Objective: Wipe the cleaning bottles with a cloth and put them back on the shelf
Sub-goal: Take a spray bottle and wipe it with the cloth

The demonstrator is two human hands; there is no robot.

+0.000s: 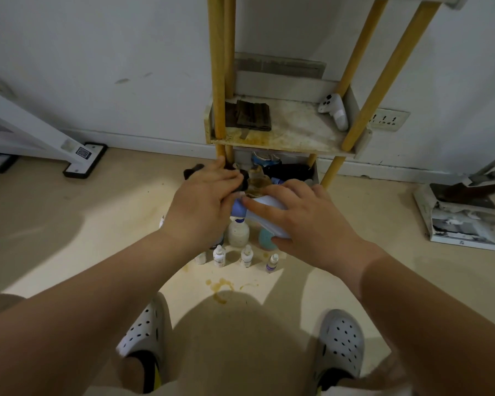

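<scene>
One pale purple bottle (pixel 265 202), held above the floor before the shelf (pixel 283 138): right hand (pixel 306 215) curled round its body, left hand (pixel 203 201) clutching one dark cloth (pixel 193 170) against its end. Floor below: four small dropper bottles (pixel 219 255), one larger white-capped bottle (pixel 237 234). Shelf: one folded brown rag (pixel 252 115), one white controller (pixel 336 110).
</scene>
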